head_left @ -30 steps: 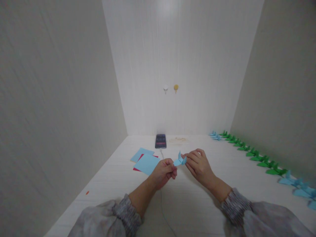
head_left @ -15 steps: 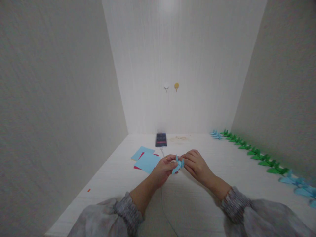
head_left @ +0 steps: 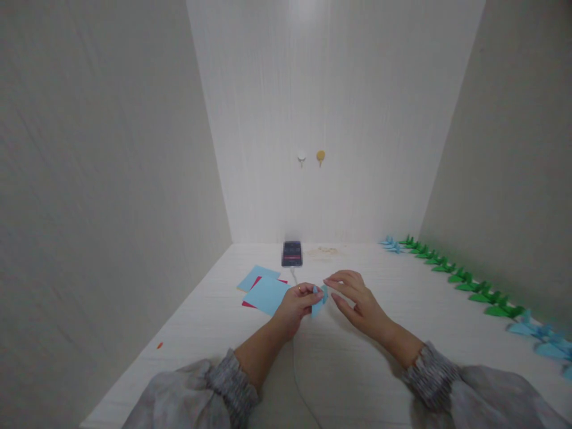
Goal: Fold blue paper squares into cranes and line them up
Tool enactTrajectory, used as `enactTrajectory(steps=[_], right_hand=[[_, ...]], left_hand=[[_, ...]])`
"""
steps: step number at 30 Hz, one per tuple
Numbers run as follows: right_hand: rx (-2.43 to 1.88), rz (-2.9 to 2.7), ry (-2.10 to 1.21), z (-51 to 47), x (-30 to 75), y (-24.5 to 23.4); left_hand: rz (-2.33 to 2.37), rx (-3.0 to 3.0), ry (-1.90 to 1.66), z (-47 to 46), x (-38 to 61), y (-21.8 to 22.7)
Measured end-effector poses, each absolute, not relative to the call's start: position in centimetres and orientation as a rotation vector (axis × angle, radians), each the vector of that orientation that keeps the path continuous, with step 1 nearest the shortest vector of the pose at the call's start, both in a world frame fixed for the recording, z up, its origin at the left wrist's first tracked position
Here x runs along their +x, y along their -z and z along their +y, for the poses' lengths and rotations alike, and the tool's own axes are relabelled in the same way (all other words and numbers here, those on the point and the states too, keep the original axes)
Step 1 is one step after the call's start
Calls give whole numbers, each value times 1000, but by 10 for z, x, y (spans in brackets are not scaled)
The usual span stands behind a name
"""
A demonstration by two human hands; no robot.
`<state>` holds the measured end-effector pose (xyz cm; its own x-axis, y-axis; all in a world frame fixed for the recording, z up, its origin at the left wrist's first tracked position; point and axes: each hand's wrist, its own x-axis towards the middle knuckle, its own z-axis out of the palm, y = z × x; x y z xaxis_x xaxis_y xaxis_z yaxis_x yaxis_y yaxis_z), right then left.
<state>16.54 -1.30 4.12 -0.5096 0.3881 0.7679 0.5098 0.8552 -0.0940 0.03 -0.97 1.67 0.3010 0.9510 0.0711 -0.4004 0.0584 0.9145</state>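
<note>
A small folded light-blue origami piece (head_left: 319, 305) is pinched between the thumb and fingers of my left hand (head_left: 295, 308), above the middle of the table. My fingers cover part of its folds. Just to its right is my right hand (head_left: 357, 301), thumb and fingers apart, with nothing in its grasp. Its fingertips come close to the paper's right edge; whether they touch it I cannot tell. Square paper sheets (head_left: 267, 294), light blue and red, lie overlapping to the left of my left hand.
A phone (head_left: 292, 254) lies by the back wall, its white cable (head_left: 297, 381) running forward between my arms. Green folded paper figures (head_left: 460, 277) line the right wall, with light-blue ones (head_left: 552, 347) nearer me. An orange scrap (head_left: 159, 345) lies at left. Two hooks (head_left: 320, 157) are on the wall.
My right hand's thumb and fingers have spread apart, away from the paper. The origami piece has turned in my left hand, and its upright points show less now.
</note>
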Motion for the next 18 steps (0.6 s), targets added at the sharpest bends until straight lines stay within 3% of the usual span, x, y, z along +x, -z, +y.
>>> enactTrajectory(steps=[12, 18], right_hand=[[-589, -2148, 106, -7, 165, -35], [-588, -2172, 248, -6, 166, -37]], left_hand=[[727, 1068, -1067, -11, 1, -15], [782, 1110, -1054, -11, 1, -16]])
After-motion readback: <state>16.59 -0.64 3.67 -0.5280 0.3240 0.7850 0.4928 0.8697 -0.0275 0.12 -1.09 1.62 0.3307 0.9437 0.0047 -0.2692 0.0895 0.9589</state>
